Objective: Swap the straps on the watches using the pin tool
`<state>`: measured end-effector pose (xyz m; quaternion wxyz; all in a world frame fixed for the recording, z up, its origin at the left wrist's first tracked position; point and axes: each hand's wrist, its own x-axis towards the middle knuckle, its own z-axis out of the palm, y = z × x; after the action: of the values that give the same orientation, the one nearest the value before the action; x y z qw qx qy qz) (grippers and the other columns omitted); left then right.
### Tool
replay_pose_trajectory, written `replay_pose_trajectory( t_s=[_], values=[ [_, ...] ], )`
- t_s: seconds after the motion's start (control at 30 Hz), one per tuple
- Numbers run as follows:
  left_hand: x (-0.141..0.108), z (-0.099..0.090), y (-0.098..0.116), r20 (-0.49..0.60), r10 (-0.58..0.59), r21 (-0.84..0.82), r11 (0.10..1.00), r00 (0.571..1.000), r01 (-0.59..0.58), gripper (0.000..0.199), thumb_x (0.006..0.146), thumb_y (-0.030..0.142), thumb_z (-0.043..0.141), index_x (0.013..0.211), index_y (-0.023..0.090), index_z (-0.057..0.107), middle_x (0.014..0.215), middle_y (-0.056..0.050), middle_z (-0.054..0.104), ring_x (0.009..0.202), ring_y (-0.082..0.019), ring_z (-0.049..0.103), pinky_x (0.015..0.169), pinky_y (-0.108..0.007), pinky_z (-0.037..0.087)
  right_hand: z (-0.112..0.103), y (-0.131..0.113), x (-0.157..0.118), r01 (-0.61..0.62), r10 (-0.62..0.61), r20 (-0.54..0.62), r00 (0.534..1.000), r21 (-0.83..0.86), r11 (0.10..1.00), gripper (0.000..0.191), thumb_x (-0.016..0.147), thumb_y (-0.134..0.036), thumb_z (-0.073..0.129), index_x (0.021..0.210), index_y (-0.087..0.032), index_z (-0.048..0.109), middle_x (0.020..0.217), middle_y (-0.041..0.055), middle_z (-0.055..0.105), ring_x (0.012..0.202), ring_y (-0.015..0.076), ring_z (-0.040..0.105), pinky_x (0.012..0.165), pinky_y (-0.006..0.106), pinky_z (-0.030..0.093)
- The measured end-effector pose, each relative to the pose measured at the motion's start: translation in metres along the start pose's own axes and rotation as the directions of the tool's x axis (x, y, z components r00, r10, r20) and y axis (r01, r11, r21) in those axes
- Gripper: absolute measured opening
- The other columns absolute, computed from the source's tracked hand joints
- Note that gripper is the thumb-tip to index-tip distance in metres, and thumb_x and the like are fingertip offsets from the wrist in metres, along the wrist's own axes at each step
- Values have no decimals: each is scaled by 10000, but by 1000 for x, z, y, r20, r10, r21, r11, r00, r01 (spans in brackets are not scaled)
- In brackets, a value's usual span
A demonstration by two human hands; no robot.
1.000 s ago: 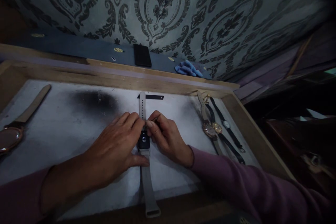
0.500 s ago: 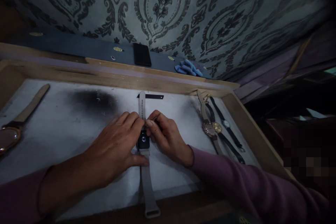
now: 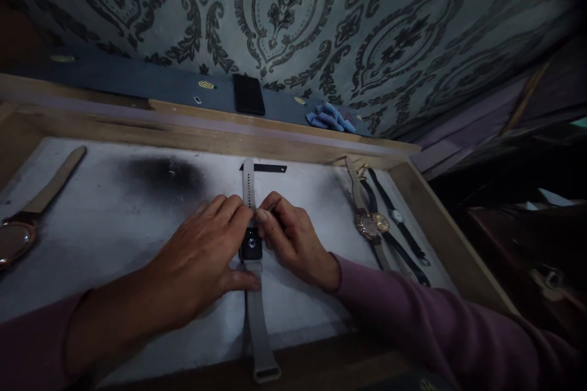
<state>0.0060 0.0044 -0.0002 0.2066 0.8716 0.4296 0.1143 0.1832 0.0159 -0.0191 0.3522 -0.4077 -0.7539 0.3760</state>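
Observation:
A smartwatch (image 3: 252, 245) with a dark square face lies face up on the white tray floor. Its pale grey strap runs away from me on one side and towards me on the other, ending in a loop. My left hand (image 3: 208, 250) holds the watch from the left, fingertips at the far end of the case and thumb across the near strap. On the right, the thumb and fingers of my right hand (image 3: 293, 238) are pinched together where the far strap meets the case. A thin dark thing shows between them, too small to name.
A wooden-rimmed tray (image 3: 202, 128) surrounds the work. A dark flat blade (image 3: 270, 168) lies behind the strap. Several wristwatches (image 3: 367, 225) lie at the right; a large watch (image 3: 16, 241) is at the left. Beyond the rim are a black phone (image 3: 249, 95) and a blue cloth (image 3: 330, 117).

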Motion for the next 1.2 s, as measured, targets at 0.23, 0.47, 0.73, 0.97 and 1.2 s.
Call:
replay_pose_trajectory(
  t_s=[0.23, 0.47, 0.73, 0.97, 1.2],
  values=[
    [0, 0, 0, -14, -3, -1, 1000, 1000, 3, 555, 622, 418, 867, 967, 179, 504, 973, -27, 540, 910, -243, 498, 774, -370, 439, 0, -1, 1, -29, 29, 3, 1000, 25, 999, 159, 978, -249, 431, 829, -198, 456, 606, -50, 505, 497, 81, 474, 492, 201, 397],
    [0, 0, 1, -7, -3, 4, 1000, 1000, 3, 541, 636, 427, 856, 965, 178, 507, 966, -30, 538, 902, -242, 497, 764, -366, 440, 1, 2, 0, -25, 25, -3, 1000, 57, 998, 171, 982, -266, 435, 829, -197, 466, 610, -47, 530, 478, 73, 466, 479, 197, 396],
    [2, -1, 0, 13, -5, 0, 1000, 1000, 5, 548, 634, 445, 854, 954, 165, 509, 963, -34, 532, 895, -242, 493, 762, -376, 444, 2, 3, -1, -49, 47, 17, 999, 117, 992, 170, 988, -275, 438, 840, -194, 463, 618, -50, 543, 462, 65, 456, 459, 192, 385],
    [1, 0, 0, -18, 15, 4, 1000, 1000, -15, 553, 627, 445, 858, 950, 171, 502, 950, -27, 529, 880, -235, 490, 758, -371, 444, 2, 3, -1, -27, 27, 3, 1000, 67, 997, 169, 987, -259, 434, 834, -196, 465, 617, -51, 541, 473, 67, 464, 480, 196, 405],
    [1, -1, 0, -5, 8, 7, 1000, 1000, -8, 546, 630, 430, 860, 949, 162, 507, 949, -33, 533, 891, -246, 498, 749, -377, 451, 1, -1, -1, 6, -6, 6, 1000, -30, 1000, 129, 981, -223, 434, 856, -204, 458, 615, -50, 520, 508, 86, 503, 504, 197, 409]
  ],
)
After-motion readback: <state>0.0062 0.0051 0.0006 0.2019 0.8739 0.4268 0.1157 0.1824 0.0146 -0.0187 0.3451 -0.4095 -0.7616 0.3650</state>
